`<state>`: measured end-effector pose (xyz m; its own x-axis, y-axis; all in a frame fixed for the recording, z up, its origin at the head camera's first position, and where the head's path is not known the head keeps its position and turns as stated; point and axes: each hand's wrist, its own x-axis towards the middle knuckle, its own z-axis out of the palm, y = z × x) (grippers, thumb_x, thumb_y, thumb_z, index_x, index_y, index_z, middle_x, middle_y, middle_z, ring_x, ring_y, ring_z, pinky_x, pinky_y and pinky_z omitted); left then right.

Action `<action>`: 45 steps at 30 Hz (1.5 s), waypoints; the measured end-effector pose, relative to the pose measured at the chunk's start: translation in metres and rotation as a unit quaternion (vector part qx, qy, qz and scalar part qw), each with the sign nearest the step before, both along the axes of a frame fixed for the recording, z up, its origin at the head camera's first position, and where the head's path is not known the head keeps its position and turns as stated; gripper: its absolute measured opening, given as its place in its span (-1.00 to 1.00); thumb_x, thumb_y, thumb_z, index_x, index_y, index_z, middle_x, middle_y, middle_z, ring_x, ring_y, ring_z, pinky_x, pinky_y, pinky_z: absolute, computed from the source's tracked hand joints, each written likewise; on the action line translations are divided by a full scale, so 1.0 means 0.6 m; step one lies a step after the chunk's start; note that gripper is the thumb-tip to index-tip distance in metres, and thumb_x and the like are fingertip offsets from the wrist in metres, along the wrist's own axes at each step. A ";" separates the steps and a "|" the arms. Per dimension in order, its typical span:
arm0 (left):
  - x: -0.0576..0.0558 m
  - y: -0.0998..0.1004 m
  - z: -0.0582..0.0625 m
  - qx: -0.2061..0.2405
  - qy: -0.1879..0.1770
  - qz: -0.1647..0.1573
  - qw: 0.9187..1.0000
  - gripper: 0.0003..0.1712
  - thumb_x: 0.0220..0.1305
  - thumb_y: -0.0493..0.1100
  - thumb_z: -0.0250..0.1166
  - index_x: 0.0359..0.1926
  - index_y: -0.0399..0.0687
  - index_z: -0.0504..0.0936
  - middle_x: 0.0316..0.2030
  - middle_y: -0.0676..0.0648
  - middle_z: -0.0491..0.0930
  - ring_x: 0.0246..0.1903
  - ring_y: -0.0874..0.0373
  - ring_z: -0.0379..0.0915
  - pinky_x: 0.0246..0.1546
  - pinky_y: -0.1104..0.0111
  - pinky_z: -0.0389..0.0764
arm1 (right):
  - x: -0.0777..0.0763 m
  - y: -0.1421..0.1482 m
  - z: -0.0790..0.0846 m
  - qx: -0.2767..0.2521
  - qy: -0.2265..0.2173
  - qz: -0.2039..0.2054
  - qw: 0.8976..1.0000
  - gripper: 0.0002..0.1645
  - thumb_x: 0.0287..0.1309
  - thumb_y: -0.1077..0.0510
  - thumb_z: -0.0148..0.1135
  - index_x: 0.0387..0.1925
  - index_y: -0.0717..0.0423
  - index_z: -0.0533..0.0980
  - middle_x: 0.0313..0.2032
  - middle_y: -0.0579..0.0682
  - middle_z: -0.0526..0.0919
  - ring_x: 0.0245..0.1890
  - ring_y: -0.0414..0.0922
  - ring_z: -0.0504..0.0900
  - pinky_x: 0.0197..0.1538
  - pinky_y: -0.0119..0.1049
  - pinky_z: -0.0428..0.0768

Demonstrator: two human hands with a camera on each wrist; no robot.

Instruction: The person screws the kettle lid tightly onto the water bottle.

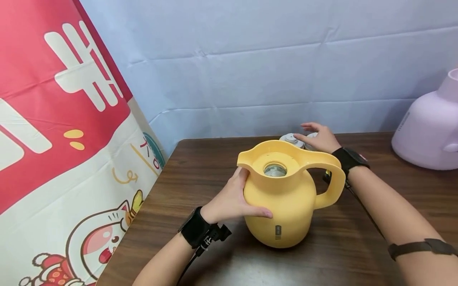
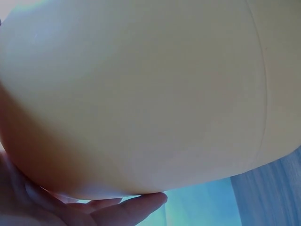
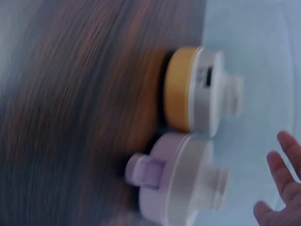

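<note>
A yellow thermos jug (image 1: 282,214) stands on the table with its round mouth uncovered and its handle to the right. My left hand (image 1: 232,198) holds the jug's left side, the thumb across the front and the other fingers round the back. In the left wrist view, the jug's smooth wall fills most of the picture above my fingers (image 2: 134,209). Behind the jug, my right hand (image 1: 318,137) hovers by two stoppers with fingers spread and nothing held. The right wrist view shows a yellow-and-white stopper (image 3: 181,89) beside a lilac-and-white stopper (image 3: 162,174), both apart from that hand.
A lilac thermos jug (image 1: 429,127) stands at the table's right. The brown wooden table (image 1: 200,171) meets a pale blue cloth backdrop (image 1: 232,71) behind. To the left hangs a red and white printed cloth (image 1: 46,222). A cable runs along my right forearm.
</note>
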<state>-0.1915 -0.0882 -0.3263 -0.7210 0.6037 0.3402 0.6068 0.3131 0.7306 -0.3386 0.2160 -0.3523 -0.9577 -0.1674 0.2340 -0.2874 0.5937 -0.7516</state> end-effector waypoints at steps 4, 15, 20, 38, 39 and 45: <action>0.002 0.001 -0.003 0.000 -0.007 0.003 1.000 0.31 -0.33 -0.02 0.66 0.38 0.42 -0.02 0.26 0.15 0.09 0.21 0.29 0.12 0.12 0.30 0.35 | -0.022 0.006 -0.028 0.064 -0.003 -0.023 0.998 -0.03 0.14 -0.33 0.18 0.36 0.22 0.20 0.06 0.37 0.46 0.04 0.31 0.39 0.18 0.22 0.21; 0.005 0.021 0.005 0.010 -0.002 -0.006 1.000 0.26 -0.30 -0.06 0.65 0.36 0.37 0.02 0.23 0.13 0.11 0.19 0.31 0.12 0.12 0.34 0.35 | -0.066 0.028 -0.075 0.171 -0.019 -0.008 0.985 0.12 0.04 -0.21 0.32 0.43 0.22 0.01 0.35 0.37 0.10 0.38 0.31 -0.12 0.29 0.21 -0.48; 0.026 0.025 0.039 0.021 -0.018 -0.017 0.999 0.20 -0.26 -0.21 0.63 0.36 0.10 0.07 0.23 0.02 0.12 0.18 0.25 0.14 0.14 0.33 0.34 | -0.068 0.023 -0.077 0.212 -0.015 0.010 0.977 0.11 0.14 -0.30 0.17 0.44 0.26 -0.04 0.38 0.36 0.01 0.40 0.28 -0.23 0.29 0.15 -0.56; 0.033 0.038 0.048 0.025 -0.020 -0.032 0.999 0.20 -0.24 -0.26 0.61 0.38 -0.02 0.06 0.23 -0.02 0.11 0.18 0.23 0.14 0.16 0.34 0.32 | -0.064 0.022 -0.085 0.252 0.030 0.004 0.967 -0.32 0.30 -0.04 0.10 0.28 0.31 0.24 0.22 0.28 0.37 0.28 0.28 0.17 0.25 0.11 -0.66; 0.033 0.038 0.048 0.027 -0.022 -0.033 0.999 0.20 -0.24 -0.26 0.61 0.38 -0.02 0.06 0.23 -0.02 0.12 0.18 0.23 0.14 0.16 0.34 0.32 | -0.063 0.022 -0.086 0.247 0.034 0.007 0.969 -0.35 0.30 -0.02 0.09 0.26 0.31 0.26 0.19 0.27 0.40 0.26 0.28 0.22 0.25 0.09 -0.67; 0.034 0.039 0.046 0.029 -0.022 -0.026 0.999 0.18 -0.24 -0.23 0.62 0.37 -0.01 0.08 0.22 -0.01 0.12 0.17 0.23 0.16 0.13 0.34 0.34 | -0.048 0.025 -0.080 0.234 0.032 0.030 0.971 -0.43 0.34 -0.05 0.02 0.17 0.28 0.31 0.08 0.24 0.49 0.15 0.26 0.37 0.25 0.02 -0.70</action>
